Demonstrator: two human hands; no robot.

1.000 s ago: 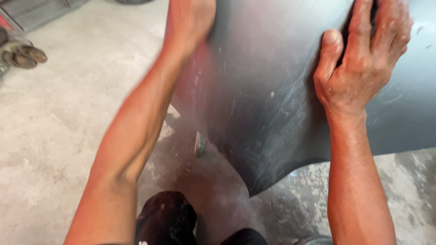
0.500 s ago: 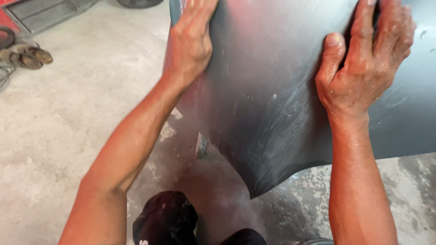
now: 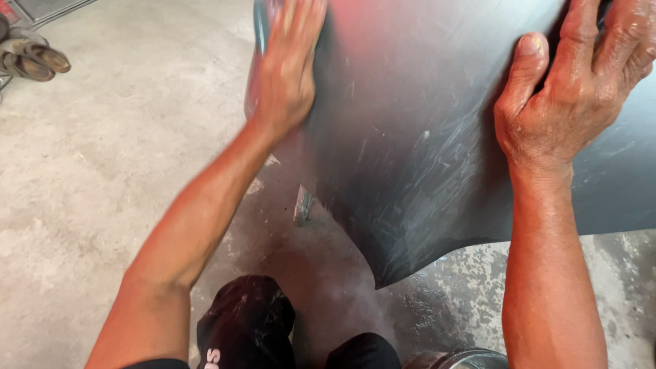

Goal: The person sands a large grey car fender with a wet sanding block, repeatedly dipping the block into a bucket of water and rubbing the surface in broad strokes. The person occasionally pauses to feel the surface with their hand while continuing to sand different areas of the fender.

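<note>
dark sheet metal panel (image 3: 424, 137) fills the upper right of the view, a big curved piece with a dull grey-black face scuffed with pale scratches, its lower edge coming to a point above the concrete floor (image 3: 102, 191). the left hand (image 3: 287, 75) lies flat on the panel near its left edge, palm down and fingers stretched out together; it looks blurred, and i can't tell whether anything sits under the palm. it grips nothing that i can see. the right hand (image 3: 574, 89) is spread open on the panel's right part, thumb pointing up along the surface and the fingers splayed, pressing on the metal rather than closing round it. both forearms reach up from the bottom of the view. below the panel's point the floor is stained dark, and a small grey scrap (image 3: 303, 203) lies there just beside the panel's edge. a black cloth-covered knee (image 3: 246, 324) shows at the bottom, with a round metal rim (image 3: 465, 357) near it. a pair of sandals (image 3: 31, 60) rests at the far left.
</note>
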